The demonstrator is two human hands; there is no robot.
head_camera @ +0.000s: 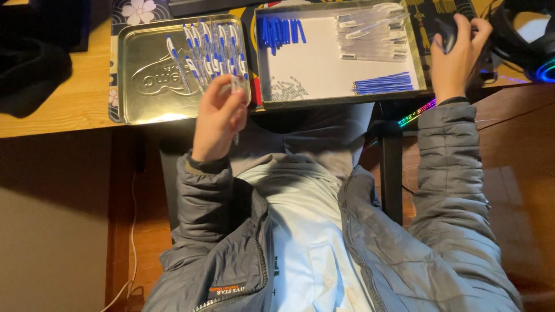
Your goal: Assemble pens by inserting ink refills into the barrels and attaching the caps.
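My left hand is closed around a clear pen with a blue tip, just in front of the silver metal tray. Several assembled blue-and-clear pens lie in that tray's right part. My right hand rests over a black computer mouse at the right of the table. Between the hands stands a shallow white-bottomed box with blue caps, clear pen barrels, thin blue refills and a heap of small parts.
A black headset with a glowing blue ring lies at the far right. Dark cloth sits on the wooden table's left end. A lit multicoloured strip shows under the table edge. A white cable hangs at lower left.
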